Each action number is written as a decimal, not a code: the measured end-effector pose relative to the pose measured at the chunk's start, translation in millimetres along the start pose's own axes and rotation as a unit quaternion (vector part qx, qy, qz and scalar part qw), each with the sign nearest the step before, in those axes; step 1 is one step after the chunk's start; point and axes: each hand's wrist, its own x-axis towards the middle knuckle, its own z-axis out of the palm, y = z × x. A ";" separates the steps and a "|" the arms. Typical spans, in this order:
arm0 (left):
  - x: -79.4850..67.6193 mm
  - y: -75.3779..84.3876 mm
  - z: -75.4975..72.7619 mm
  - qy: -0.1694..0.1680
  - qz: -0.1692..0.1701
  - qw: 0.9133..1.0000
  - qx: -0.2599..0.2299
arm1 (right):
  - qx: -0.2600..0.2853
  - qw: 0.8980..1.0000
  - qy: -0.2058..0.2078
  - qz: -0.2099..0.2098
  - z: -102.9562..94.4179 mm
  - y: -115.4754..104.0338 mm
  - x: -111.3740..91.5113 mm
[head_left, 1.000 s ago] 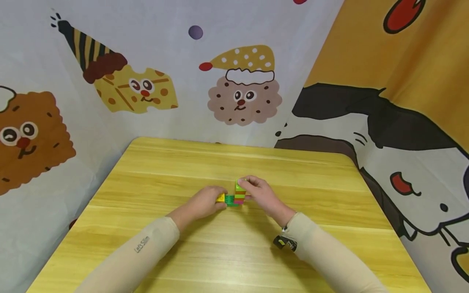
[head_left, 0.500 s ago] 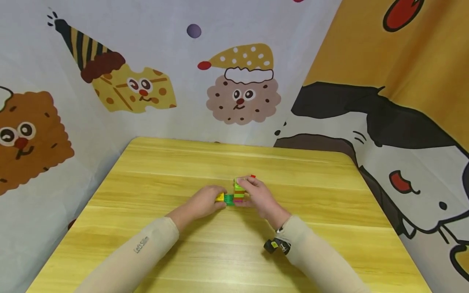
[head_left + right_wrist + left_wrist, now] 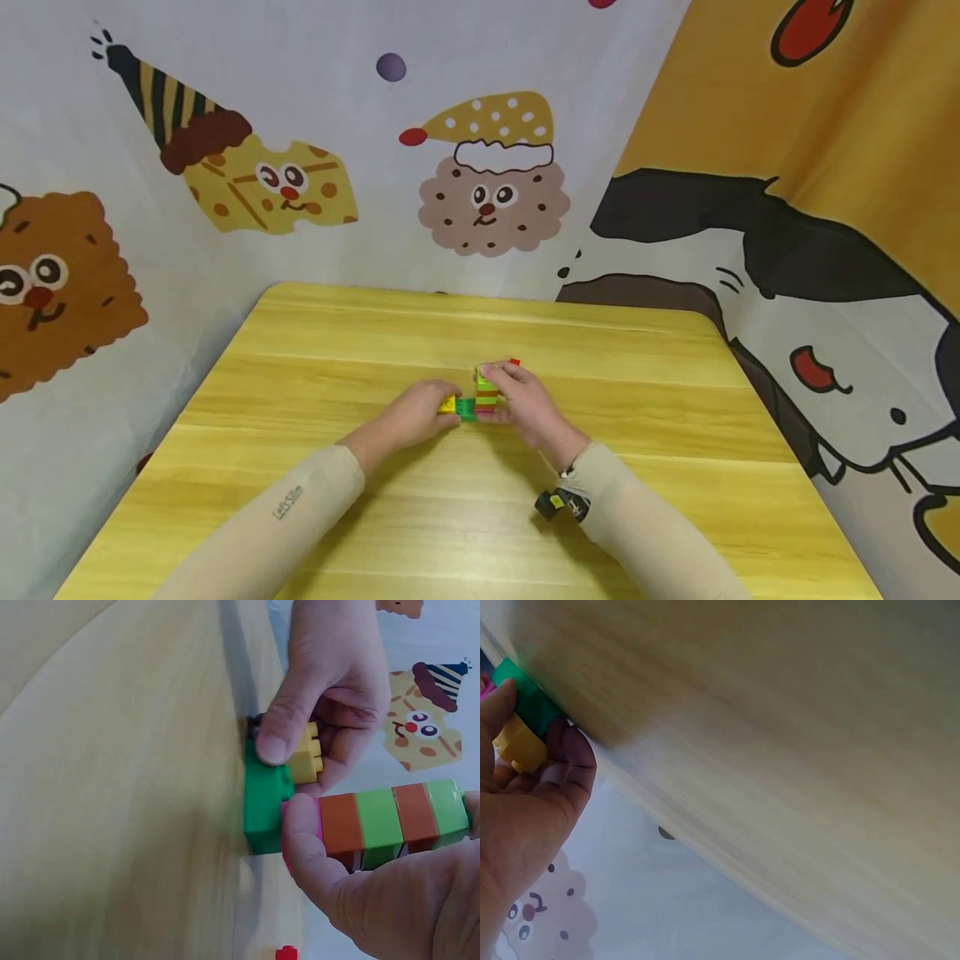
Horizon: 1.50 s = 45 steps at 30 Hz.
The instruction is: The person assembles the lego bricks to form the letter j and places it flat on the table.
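Note:
My left hand pinches a green toy brick at its left end. A yellow brick sits on that end, between thumb and fingers. From the green brick's right part rises an upright stack of bricks, alternating light green and orange, with a pink brick at the bottom. My right hand grips this stack from the right, one digit at its top and another by the pink brick. In the left wrist view the green brick lies partly behind the thumb; most of the stack is out of that frame.
A red brick lies just beyond my right hand, mostly hidden by it in the head view. The wooden table ends at a printed cloth wall at the back. A black device hangs at my right wrist.
My right wrist has swung slightly left, and a digit has come round the front of the stack's base. The red brick has come into view behind it. The left hand stays put.

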 end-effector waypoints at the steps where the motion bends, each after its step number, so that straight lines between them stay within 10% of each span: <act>1: -0.3 0.0 0.0 0.001 0.000 1.000 0.000 | -0.002 1.000 -0.004 0.000 0.1 -0.3 -0.4; 7: -1.7 2.1 -0.6 -0.005 0.000 1.000 0.005 | -0.090 0.996 -0.010 -0.026 -7.6 -2.5 -5.7; 13: -3.0 2.9 -3.9 0.006 -0.017 1.000 0.011 | -0.285 0.947 0.014 -0.148 -26.4 -7.2 -6.7; 20: -6.8 3.0 -3.4 0.004 -0.015 0.999 0.035 | -0.316 0.923 -0.037 -0.216 -36.1 -6.3 -3.1; 32: -12.0 5.3 -5.7 0.011 -0.016 0.999 0.038 | -0.318 0.918 -0.017 -0.236 -34.1 -2.6 2.3; 45: -15.1 11.7 -6.3 -0.002 0.028 0.998 0.063 | -0.350 0.930 0.042 -0.103 -32.3 7.8 26.5</act>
